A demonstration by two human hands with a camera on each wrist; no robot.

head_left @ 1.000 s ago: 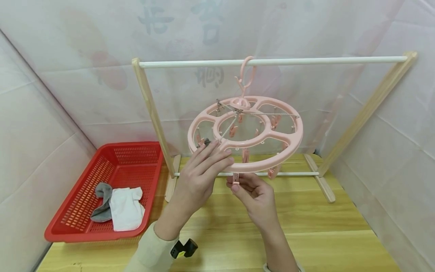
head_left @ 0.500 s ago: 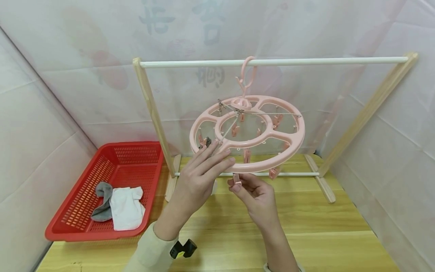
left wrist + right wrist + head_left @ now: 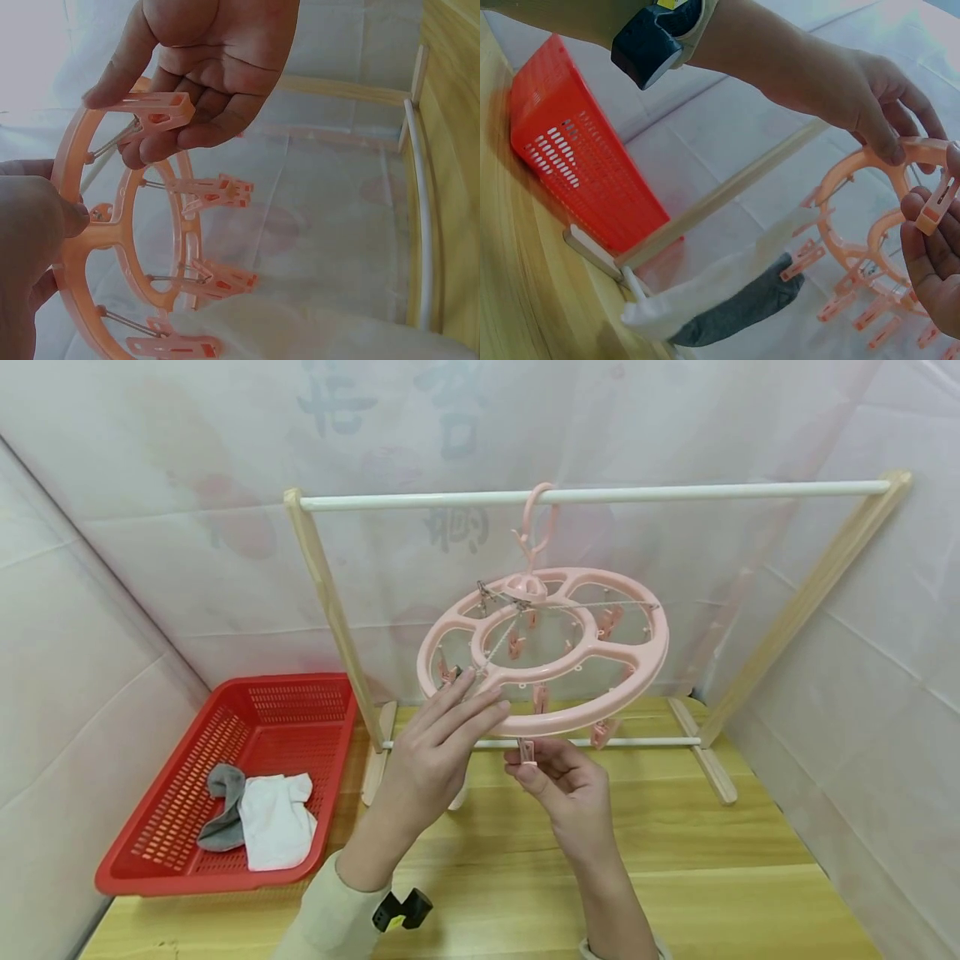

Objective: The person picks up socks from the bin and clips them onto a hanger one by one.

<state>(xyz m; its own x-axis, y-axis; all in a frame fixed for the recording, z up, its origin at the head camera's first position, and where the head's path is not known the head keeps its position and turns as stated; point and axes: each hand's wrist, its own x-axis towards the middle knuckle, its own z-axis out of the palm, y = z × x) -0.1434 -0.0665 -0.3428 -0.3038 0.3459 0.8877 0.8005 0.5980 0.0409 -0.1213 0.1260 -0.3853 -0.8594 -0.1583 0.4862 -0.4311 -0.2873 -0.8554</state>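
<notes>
Lying in the red basket [image 3: 292, 743] are gray cloth [image 3: 222, 833] and white cloth [image 3: 276, 822], left hand [image 3: 435, 752] gripping hanger [image 3: 570, 722], right hand [image 3: 572, 795] pinching clip [image 3: 528, 752].

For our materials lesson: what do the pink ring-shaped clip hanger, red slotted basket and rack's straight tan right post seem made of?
Pink ring-shaped clip hanger: likely plastic, satin, with soft highlights. Red slotted basket: probably moulded plastic, smooth; uniform colour, regular slots. Straight tan right post: apparently wood, matte, from its natural tone, possibly imitation.
</notes>
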